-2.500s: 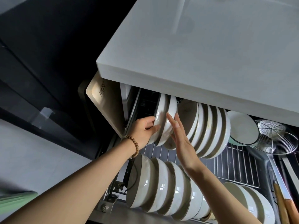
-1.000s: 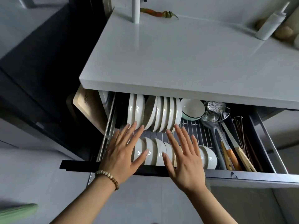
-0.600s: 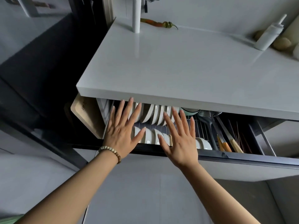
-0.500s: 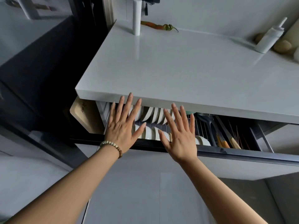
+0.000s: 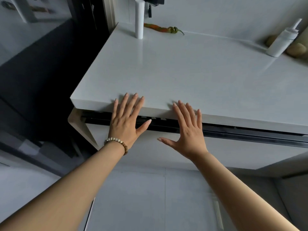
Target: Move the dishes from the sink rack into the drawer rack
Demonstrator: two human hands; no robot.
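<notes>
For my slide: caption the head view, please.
A left hand and right hand press flat on the nearly shut drawer front below a countertop.

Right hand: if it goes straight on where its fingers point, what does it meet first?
Probably the front edge of the white countertop; the fingers of the right hand overlap it in the picture, though depth is unclear.

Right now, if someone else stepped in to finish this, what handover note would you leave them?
Left hand: open, fingers spread, flat against the drawer front.
Right hand: open, the same, further right.
Things: drawer nearly shut, only a dark slit showing under the countertop. No dishes or sink rack in view.
Done: loading looks finished, judging by the nearly shut drawer.
Left: push it fully shut, then check the sink rack for leftovers.
</notes>
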